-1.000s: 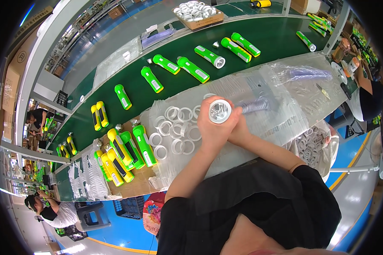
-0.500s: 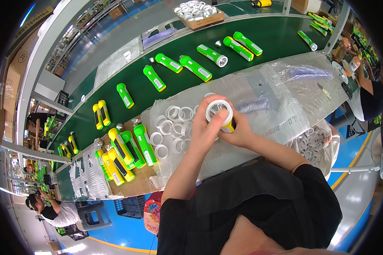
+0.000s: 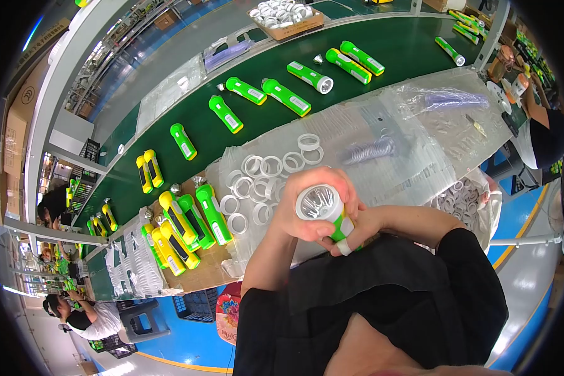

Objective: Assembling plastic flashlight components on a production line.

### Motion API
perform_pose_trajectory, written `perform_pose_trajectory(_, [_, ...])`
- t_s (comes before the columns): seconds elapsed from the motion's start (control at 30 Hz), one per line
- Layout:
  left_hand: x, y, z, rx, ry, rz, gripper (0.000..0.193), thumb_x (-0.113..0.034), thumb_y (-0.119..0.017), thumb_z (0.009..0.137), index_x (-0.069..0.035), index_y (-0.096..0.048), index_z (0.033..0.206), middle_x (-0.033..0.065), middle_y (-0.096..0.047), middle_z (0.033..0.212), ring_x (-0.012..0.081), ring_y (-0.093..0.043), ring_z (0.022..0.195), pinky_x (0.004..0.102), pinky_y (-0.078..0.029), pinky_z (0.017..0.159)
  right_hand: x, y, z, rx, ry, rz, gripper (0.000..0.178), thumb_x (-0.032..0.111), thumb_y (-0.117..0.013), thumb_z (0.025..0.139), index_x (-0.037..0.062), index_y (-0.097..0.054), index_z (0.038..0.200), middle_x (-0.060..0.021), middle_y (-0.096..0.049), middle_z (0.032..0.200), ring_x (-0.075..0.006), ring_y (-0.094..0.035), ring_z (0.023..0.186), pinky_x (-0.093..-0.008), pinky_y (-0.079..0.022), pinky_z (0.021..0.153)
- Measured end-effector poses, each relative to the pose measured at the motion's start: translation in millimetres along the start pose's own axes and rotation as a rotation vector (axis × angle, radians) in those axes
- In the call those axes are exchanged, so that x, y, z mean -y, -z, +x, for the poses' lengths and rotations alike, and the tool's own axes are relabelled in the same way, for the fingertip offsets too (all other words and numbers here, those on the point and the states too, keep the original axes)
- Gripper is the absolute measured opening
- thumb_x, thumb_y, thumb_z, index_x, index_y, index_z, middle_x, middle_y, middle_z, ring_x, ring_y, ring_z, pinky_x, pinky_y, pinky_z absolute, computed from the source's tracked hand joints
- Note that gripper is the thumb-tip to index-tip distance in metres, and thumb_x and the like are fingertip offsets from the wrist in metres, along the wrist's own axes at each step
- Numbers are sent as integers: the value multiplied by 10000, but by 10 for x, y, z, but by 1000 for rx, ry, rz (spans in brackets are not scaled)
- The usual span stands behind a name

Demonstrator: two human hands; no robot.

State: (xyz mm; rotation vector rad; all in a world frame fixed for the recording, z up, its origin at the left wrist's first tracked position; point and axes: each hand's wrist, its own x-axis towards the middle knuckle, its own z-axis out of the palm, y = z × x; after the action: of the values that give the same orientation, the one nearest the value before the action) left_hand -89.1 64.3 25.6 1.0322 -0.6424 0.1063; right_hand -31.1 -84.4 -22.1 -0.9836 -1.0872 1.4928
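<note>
Close in front of my body, both hands hold a green and yellow flashlight [image 3: 342, 228], its shiny reflector inside a white ring facing up. My left hand [image 3: 291, 210] is closed round the white head, with the thumb along its near side. My right hand [image 3: 365, 227] grips the green body lower down; part of the body is hidden by its fingers. Beyond them, several loose white rings [image 3: 252, 165] lie on the plastic-covered table. A fanned row of clear discs [image 3: 370, 151] rests to the right of the rings.
More flashlights [image 3: 224, 113] lie along the green belt [image 3: 257, 59]. To my left, several others [image 3: 213, 216] stand together on cardboard. A box of white rings [image 3: 288, 28] is across the belt. At right hang a bag of rings [image 3: 460, 203] and a utility knife [image 3: 476, 125] lies nearby.
Both hands have drawn the flashlight nearer to my body and tilted it. My left thumb has moved off the lens opening to the side of the head, so the reflector shows.
</note>
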Motion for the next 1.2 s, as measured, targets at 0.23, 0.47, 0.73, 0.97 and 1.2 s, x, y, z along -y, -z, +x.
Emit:
perform_pose_trajectory(0.23, [138,247,-6,-307,71,72,737,-693,-521,854,8,-556,1080,125,-617,906,221,-626,852,397,-528,824,20,-14,149,11,129,554,261,223,-685,789,46,-527,897,-69,-544,680,-143,-537,513,-272,-422,482])
perform_pose_trajectory(0.47, [216,464,-105,-585,245,128,911,-786,-226,871,-1,-550,1199,150,-645,1043,276,-624,979,425,-483,901,12,161,121,-464,119,405,390,371,-640,859,27,-570,1030,-84,-603,859,-182,-615,684,-323,-509,607])
perform_pose_trajectory(0.73, [119,627,-179,-595,299,230,886,-732,-252,913,18,-502,1312,149,-646,1123,251,-614,1054,399,-448,963,155,269,151,-561,36,172,387,378,-672,866,33,-606,1029,-66,-623,848,-173,-619,689,-311,-496,593])
perform_pose_trajectory(0.97, [-318,875,-420,-704,345,652,398,-220,-727,850,45,-626,1129,66,-653,999,128,-594,903,274,-480,776,136,793,284,-634,187,-695,465,412,-691,849,-4,-604,1036,-154,-632,875,-269,-625,793,-373,-489,713])
perform_pose_trajectory(1.2, [-1167,1822,-536,-1135,-96,1142,350,-258,-719,865,25,-638,1054,36,-636,829,77,-554,620,223,-477,526,553,2877,20,-1435,73,-1452,492,268,-725,774,13,-585,1171,-211,-579,1181,-360,-574,1097,-431,-478,952])
